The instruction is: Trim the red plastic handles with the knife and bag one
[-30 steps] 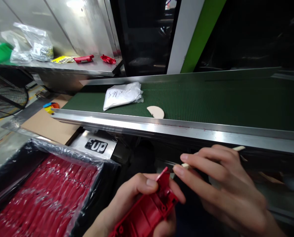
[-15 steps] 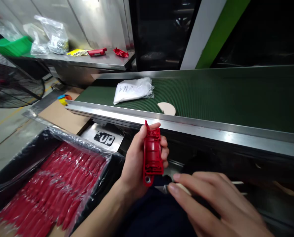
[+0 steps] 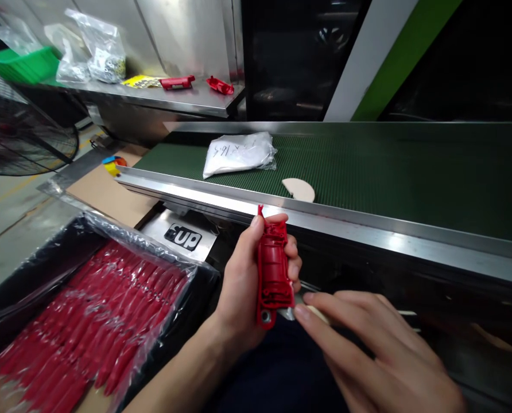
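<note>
My left hand (image 3: 241, 275) is wrapped round a red plastic housing half (image 3: 275, 267), its hollow ribbed inside facing up. A metal-lined hole shows in the tab at its near end. Between the thumb and fingers of my right hand (image 3: 368, 344) is a small knife (image 3: 318, 314) with a cream handle. Its short metal blade reaches the lower right corner of the housing half and looks to be touching it. Part of the handle is hidden by my fingers.
Beyond my hands runs a green conveyor belt (image 3: 368, 178) with a metal rail, carrying a white plastic packet (image 3: 239, 154) and a beige rounded piece (image 3: 299, 189). A plastic-lined box (image 3: 30, 267) of red parts stands at left. Two red pieces (image 3: 177, 82) lie on a metal shelf (image 3: 196, 103).
My right hand has brought the knife blade left, up to the housing half's lower right edge. The left hand still holds the housing half. The whole view has shifted slightly.
</note>
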